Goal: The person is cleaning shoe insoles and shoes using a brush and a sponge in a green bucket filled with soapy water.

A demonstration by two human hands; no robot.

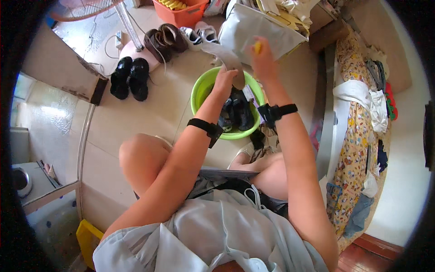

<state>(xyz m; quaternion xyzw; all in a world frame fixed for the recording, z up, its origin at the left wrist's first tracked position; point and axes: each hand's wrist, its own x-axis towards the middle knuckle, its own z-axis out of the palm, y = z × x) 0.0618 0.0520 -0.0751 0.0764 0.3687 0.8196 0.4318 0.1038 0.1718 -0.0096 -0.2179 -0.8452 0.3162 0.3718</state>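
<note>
My left hand [224,82] is closed round a pale grey insole [226,58], which curves up and away above the far rim of a lime-green basin [195,100]. To its right, my right hand [264,61] is raised and blurred, its fingers closed on a small yellow thing [258,47] whose kind I cannot make out. A pair of dark shoes [236,112] lies in the basin below, with a pale purple-and-white item [249,94] beside them at the right wall. The insole and the yellow thing are apart. Each wrist wears a black strap.
Black shoes [130,78], brown shoes [165,41] and white sneakers [199,35] line the floor beyond. Behind them stand an orange basket [181,16] and a large silvery bag [247,31]. A bed with a patterned cover [351,149] runs along the right; a fan stand [129,25] is far left.
</note>
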